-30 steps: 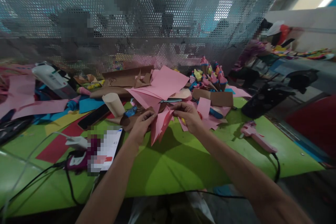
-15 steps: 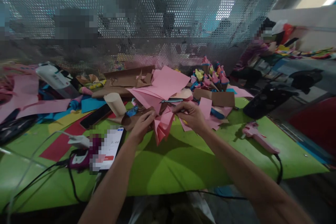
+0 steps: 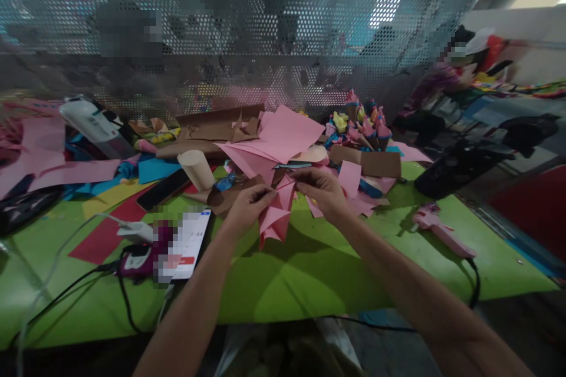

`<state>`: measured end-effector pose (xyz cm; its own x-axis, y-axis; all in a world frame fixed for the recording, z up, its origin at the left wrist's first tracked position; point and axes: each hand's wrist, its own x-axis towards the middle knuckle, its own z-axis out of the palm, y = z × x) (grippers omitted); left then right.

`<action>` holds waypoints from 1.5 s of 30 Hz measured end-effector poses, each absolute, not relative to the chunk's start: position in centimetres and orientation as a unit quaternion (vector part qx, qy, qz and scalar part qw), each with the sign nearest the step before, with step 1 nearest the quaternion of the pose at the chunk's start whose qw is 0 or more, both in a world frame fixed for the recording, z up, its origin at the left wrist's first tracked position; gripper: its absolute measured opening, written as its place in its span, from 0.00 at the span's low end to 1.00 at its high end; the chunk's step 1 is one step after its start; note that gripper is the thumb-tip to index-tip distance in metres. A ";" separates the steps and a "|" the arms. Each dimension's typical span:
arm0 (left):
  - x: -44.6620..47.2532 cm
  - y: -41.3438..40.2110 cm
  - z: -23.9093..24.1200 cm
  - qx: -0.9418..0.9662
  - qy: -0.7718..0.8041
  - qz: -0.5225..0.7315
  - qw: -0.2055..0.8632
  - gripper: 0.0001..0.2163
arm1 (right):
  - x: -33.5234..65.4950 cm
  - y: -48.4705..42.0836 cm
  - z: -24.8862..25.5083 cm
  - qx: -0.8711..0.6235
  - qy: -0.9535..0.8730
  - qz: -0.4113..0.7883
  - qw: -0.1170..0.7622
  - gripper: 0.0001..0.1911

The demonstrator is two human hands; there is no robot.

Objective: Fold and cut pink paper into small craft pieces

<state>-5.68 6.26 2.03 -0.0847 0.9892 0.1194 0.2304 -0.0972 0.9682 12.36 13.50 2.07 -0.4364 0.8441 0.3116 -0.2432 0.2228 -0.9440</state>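
Observation:
A creased, folded piece of pink paper (image 3: 276, 218) hangs between my two hands above the green table (image 3: 283, 288). My left hand (image 3: 248, 205) pinches its upper left edge between thumb and fingers. At the top right corner of the paper, my right hand (image 3: 322, 189) has its thumb and forefinger closed on it. Just behind my hands lie larger pink sheets (image 3: 287, 135) in a loose stack. Brown paper scraps (image 3: 227, 195) rest beside my left hand, and a small pink piece (image 3: 349, 178) lies beside my right.
Left are a phone (image 3: 190, 247), a purple power strip (image 3: 141, 262) with cables, a cardboard tube (image 3: 196, 169) and a white bottle (image 3: 91, 123). Right are a pink glue gun (image 3: 442, 230) and small paper cones (image 3: 365, 126). A perforated metal screen (image 3: 265, 23) stands behind; another person (image 3: 435, 85) sits far right.
The pink paper has turned between my hands, and its folds now face differently. My left hand has shifted slightly right along it. The whole view has moved a little.

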 end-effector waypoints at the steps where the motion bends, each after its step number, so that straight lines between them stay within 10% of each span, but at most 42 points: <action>1: -5.7 6.3 1.9 0.559 0.552 0.491 0.376 0.12 | 12.3 13.4 2.2 -0.238 -0.610 0.594 0.467 0.11; 45: -5.7 6.5 0.9 0.663 0.572 0.426 0.228 0.11 | 11.6 13.3 0.8 -0.341 -0.608 0.570 0.435 0.22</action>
